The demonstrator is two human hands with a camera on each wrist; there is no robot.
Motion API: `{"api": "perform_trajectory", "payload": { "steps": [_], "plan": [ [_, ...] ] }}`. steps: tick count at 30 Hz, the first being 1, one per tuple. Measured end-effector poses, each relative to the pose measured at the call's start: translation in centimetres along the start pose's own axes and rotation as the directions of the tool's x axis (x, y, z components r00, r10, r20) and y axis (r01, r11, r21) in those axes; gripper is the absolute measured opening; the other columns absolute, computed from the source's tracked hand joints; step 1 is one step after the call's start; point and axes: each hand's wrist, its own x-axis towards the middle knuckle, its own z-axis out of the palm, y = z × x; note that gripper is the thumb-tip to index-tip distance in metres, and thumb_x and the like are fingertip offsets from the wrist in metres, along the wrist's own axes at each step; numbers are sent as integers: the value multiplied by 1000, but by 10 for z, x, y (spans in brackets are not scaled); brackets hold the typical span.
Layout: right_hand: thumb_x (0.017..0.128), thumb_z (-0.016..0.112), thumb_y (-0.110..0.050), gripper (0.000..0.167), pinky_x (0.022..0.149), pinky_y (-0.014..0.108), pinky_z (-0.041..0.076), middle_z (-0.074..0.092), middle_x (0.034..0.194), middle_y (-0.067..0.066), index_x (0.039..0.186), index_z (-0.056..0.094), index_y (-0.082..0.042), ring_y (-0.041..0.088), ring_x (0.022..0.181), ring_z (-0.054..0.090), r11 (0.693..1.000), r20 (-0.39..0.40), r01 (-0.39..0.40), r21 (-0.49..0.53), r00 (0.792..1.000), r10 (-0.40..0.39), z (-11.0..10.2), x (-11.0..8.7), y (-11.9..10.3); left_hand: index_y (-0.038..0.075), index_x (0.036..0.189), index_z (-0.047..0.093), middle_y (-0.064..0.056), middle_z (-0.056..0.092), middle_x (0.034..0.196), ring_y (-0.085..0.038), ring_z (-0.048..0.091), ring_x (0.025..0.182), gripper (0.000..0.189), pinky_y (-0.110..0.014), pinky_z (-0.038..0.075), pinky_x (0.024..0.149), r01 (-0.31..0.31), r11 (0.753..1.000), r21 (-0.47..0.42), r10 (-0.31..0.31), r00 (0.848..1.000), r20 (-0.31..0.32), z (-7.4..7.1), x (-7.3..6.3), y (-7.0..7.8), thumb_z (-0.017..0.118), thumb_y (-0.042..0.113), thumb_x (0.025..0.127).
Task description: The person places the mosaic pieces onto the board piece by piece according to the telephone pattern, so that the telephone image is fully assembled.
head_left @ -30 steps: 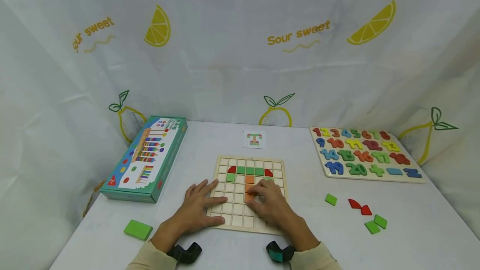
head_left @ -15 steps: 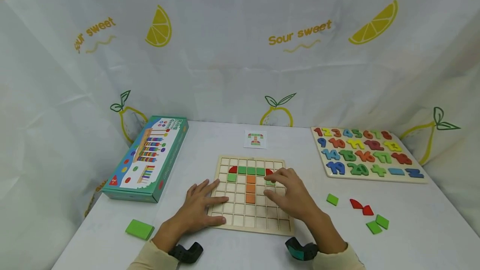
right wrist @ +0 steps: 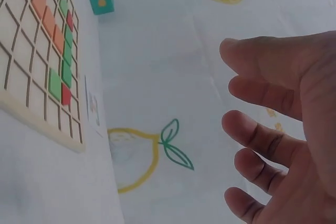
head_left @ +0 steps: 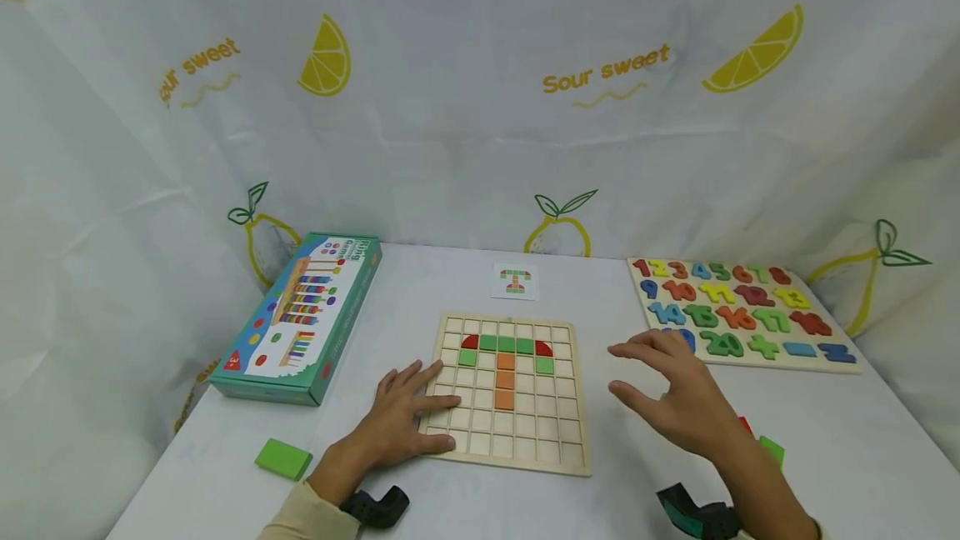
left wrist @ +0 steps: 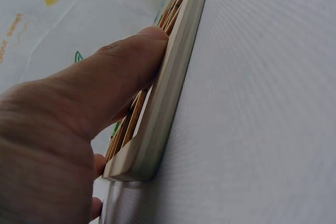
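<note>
My left hand (head_left: 401,415) rests spread on the left edge of a wooden grid board (head_left: 525,447). In the left wrist view its thumb (left wrist: 126,59) presses on the board's rim. On the board, orange squares (head_left: 505,380) run down from a row of green squares (head_left: 506,345), with a red quarter-round piece (head_left: 469,342) at each end and a green square under each. My right hand (head_left: 678,394) hovers right of the board, thumb and fingers apart, holding nothing. Its forearm hides most of the loose pieces; a green square (head_left: 772,448) and a red sliver (head_left: 745,423) show.
A pattern card (head_left: 515,282) lies behind the board. At the back left is a teal game box (head_left: 300,319), with a green block (head_left: 283,458) nearer the front. A number puzzle board (head_left: 780,363) occupies the back right, partly behind my right hand.
My right hand has left the orange squares, crossed over the board's right side and moved right toward the loose pieces. The left hand stays in place on the board.
</note>
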Motion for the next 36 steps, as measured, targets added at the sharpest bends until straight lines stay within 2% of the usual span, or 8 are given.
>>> {"api": "perform_trajectory", "payload": {
  "steps": [6, 11, 17, 22, 26, 29, 36],
  "plan": [
    [69, 88, -11, 46, 76, 57, 47, 60, 109, 3, 112, 70, -11, 23, 105, 46, 998, -23, -36, -50, 999, 35, -27, -16, 17, 28, 126, 67, -6, 31, 154, -36, 16, 141, 59, -61, 6, 107, -6, 1000, 1, 6, 1000, -6, -1, 0, 1, 72, 59, 77],
    [70, 87, -14, 49, 75, 68, 40, 57, 112, 12, 115, 68, -8, 33, 107, 44, 991, -20, -125, -53, 992, 124, -39, -32, 40, 27, 126, 67, -6, 31, 154, -37, 16, 142, 59, -61, 5, 107, -5, 1000, -8, 5, 1000, 2, 0, -1, 1, 72, 58, 77],
    [72, 85, -14, 52, 75, 75, 34, 54, 116, 17, 120, 65, -7, 42, 113, 39, 969, 10, -243, -49, 970, 243, -44, -51, 74, 27, 127, 67, -6, 31, 154, -36, 16, 142, 59, -61, 5, 107, -4, 1000, -2, 4, 1000, 5, 1, -1, 3, 72, 58, 76],
    [75, 82, -16, 53, 75, 75, 35, 54, 120, 24, 122, 62, -2, 47, 113, 37, 930, 80, -359, -78, 928, 365, -42, -64, 96, 27, 127, 67, -6, 31, 154, -36, 16, 142, 59, -62, 6, 107, -3, 1000, -4, 3, 1000, 3, 1, -1, 3, 72, 58, 77],
    [80, 78, -24, 57, 80, 72, 36, 50, 125, 27, 128, 58, 0, 49, 115, 34, 894, 173, -439, -84, 877, 447, -40, -69, 112, 27, 127, 67, -6, 31, 154, -37, 16, 142, 59, -62, 5, 107, -5, 1000, -4, 5, 1000, 1, 1, -1, 3, 72, 58, 77],
    [83, 76, -29, 59, 83, 70, 36, 49, 127, 29, 130, 56, 1, 48, 114, 33, 875, 243, -478, -82, 841, 483, -39, -72, 123, 26, 127, 66, -6, 31, 154, -36, 16, 142, 59, -62, 5, 107, -5, 1000, -2, 5, 1000, 1, 1, -1, 3, 72, 58, 77],
    [83, 76, -27, 58, 81, 65, 40, 48, 127, 29, 129, 56, 3, 42, 107, 37, 853, 326, -518, -58, 798, 506, -30, -78, 143, 27, 127, 66, -6, 31, 154, -36, 16, 142, 60, -62, 6, 107, -6, 1000, 8, 6, 1000, -4, 0, 0, 2, 72, 59, 77]
  ]
}}
